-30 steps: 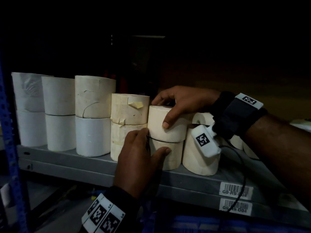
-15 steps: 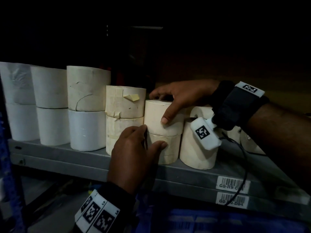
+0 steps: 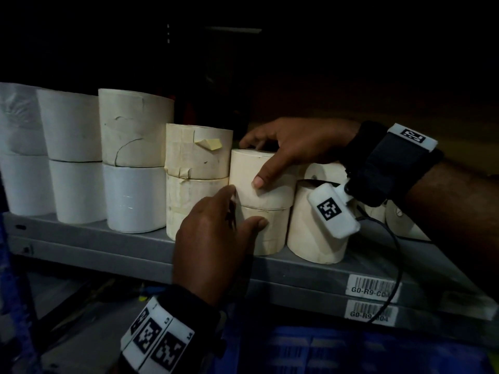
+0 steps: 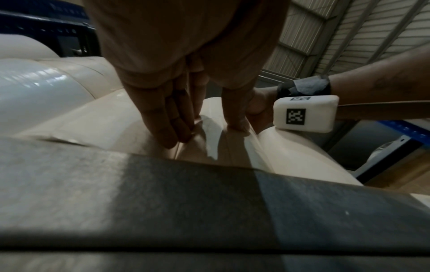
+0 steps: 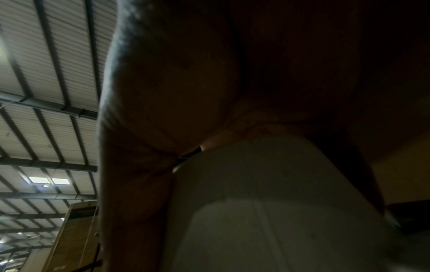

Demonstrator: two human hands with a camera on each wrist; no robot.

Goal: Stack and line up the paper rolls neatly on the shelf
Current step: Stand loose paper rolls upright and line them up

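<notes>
Only the head view takes in the whole row: paper rolls stacked in pairs along the grey shelf (image 3: 89,238), white ones at the left, cream ones toward the middle. Closer in, the left wrist view shows the left hand's (image 3: 213,238) fingers (image 4: 167,117) lying straight against the lower cream roll (image 3: 266,229), thumb beside them, released rather than gripping. The right wrist view is dark, mostly palm above a pale roll. From the head view, the right hand (image 3: 294,147) curls over the top cream roll (image 3: 259,182), thumb on its front and fingers across its top, grasping it. A single cream roll (image 3: 310,233) stands just right of this stack, partly hidden by the wrist camera (image 3: 333,210). Barcode labels (image 3: 372,288) sit on the shelf edge.
</notes>
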